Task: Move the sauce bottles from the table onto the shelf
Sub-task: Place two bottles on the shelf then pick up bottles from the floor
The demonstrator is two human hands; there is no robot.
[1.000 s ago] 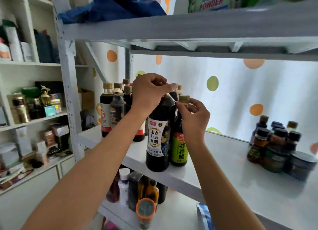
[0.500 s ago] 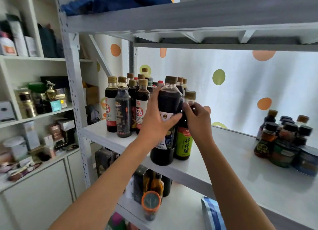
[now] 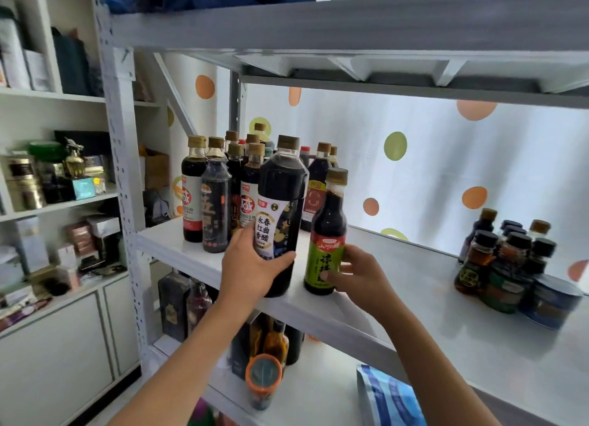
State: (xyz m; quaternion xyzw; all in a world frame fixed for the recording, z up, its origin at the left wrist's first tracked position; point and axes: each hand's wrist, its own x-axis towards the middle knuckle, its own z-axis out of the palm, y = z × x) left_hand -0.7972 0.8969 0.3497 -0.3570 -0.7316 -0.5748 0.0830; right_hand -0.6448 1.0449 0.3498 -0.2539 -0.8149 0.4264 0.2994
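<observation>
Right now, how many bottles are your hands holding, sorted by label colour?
white-label vinegar bottle, gripped by the left hand: 1
green-label sauce bottle, gripped by the right hand: 1
Total: 2

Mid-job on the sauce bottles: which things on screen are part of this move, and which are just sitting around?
In the job:
- big dark bottle, gripped by left hand
- green-label bottle, held by right hand
- shelf
- bottle cluster behind them

Lying about:
- small jars, far right
- orange-lidded jar, lower shelf
- blue striped bag
</observation>
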